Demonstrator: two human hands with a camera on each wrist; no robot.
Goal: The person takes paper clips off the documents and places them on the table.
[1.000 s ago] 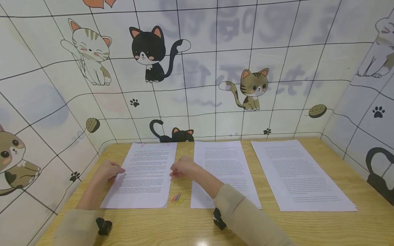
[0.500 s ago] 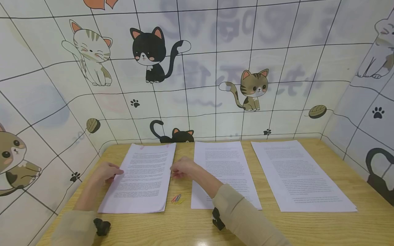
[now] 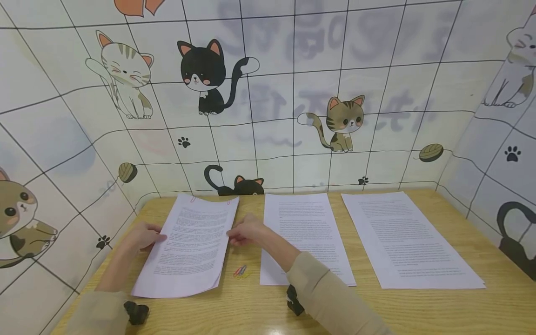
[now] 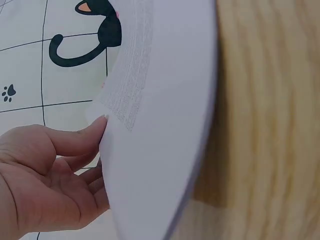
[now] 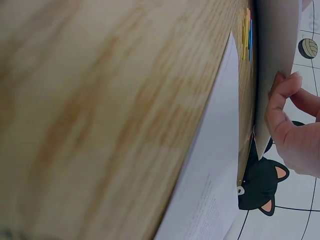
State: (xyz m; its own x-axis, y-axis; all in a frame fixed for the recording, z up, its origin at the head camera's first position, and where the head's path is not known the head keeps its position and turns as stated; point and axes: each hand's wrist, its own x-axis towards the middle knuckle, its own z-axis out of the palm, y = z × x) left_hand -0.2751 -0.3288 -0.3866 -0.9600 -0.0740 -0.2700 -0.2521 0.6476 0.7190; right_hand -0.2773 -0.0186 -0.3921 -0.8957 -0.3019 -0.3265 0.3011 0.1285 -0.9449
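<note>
Currently holding a printed stack (image 3: 188, 246) at the left end of the wooden table (image 3: 251, 314), by both long edges. Pinching the left edge with the left hand (image 3: 144, 235), with thumb on the printed face and other fingers partly hidden behind the paper. Pinching the opposite edge with the right hand (image 3: 248, 230), with fingers curled about the margin. Bowing the paper between the two grips, near end raised off the wood, with dark shadow beneath in the left wrist view. Cannot tell whether the far end touches the table. Bearing two reddish clips (image 3: 193, 200) along that far edge, set apart from each other.

Just beside, to the right: loose clips (image 3: 240, 271) in a small cluster, red, blue and yellow, lying on bare wood. Farther right: a middle stack (image 3: 299, 211), lying flat, partly covered by the right forearm (image 3: 278, 246). Beyond that, well apart from the held paper: a right stack (image 3: 412, 237), likewise flat and printed. Behind everything: a white wall covering (image 3: 276, 163) with cartoon cats and a dark grid.
</note>
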